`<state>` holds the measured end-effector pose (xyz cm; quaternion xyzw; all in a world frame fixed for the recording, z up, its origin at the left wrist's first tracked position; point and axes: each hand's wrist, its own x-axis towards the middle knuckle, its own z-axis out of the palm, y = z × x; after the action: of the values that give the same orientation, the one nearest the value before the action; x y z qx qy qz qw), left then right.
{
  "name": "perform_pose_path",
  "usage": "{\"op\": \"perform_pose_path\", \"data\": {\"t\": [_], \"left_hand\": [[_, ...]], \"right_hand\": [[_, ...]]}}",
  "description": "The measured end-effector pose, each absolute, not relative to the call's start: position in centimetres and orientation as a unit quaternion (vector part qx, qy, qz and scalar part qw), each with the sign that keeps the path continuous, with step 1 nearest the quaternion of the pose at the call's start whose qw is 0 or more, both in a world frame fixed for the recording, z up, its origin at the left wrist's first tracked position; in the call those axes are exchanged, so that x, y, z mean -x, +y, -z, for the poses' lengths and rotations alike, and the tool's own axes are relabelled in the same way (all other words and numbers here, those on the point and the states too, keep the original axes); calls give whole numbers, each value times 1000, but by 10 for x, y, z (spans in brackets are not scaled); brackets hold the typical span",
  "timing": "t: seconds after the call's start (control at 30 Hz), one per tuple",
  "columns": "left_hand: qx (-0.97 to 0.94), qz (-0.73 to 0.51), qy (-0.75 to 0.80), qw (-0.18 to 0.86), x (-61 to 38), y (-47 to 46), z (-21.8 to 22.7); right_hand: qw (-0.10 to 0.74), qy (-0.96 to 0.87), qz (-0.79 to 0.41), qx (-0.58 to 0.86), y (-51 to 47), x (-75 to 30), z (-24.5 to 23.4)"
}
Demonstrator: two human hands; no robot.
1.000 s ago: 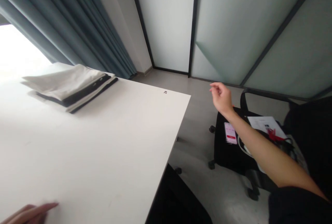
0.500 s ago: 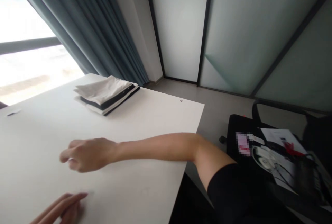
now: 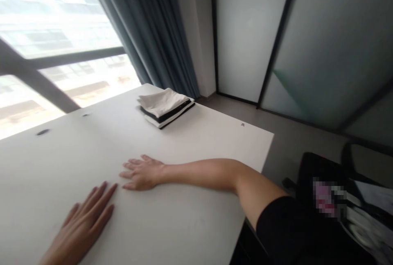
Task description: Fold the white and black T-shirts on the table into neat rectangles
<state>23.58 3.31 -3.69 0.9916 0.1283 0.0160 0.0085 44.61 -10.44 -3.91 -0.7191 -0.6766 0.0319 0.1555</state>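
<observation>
Both of my hands rest on the white table (image 3: 184, 224) and hold nothing. My right hand (image 3: 143, 173) lies flat with its fingers spread, pointing left, and the bare forearm stretches across the tabletop. Closer to me on the left, my left hand (image 3: 87, 220) is also flat, its fingers stretched out towards the right hand. A small gap separates the two hands. Beyond them, near the far edge, sits a stack of folded cloth (image 3: 166, 107) in white and black layers, touched by neither hand.
A black chair (image 3: 307, 171) at the right carries papers, cables and a blurred pinkish item. Behind the table hang blue-grey curtains (image 3: 159, 31) beside a window (image 3: 76, 31). Frosted glass panels (image 3: 245, 35) stand at the back. Two small dark oval marks lie on the table's left side.
My right hand has gone from curled to flat and spread. My left hand has come further into view and opened out on the table. The view has turned left.
</observation>
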Motion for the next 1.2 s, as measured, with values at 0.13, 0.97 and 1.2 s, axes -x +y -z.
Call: {"op": "perform_pose_path", "data": {"t": [0.13, 0.97, 1.2], "left_hand": [[-990, -29, 136, -25, -231, 21, 33], [-985, -25, 134, 101, -210, 3, 21], [-985, -31, 130, 111, -211, 3, 18]], "right_hand": [[181, -682, -37, 708, -123, -435, 30], [199, -664, -62, 718, -129, -422, 40], [178, -663, -54, 725, -131, -421, 37]]}}
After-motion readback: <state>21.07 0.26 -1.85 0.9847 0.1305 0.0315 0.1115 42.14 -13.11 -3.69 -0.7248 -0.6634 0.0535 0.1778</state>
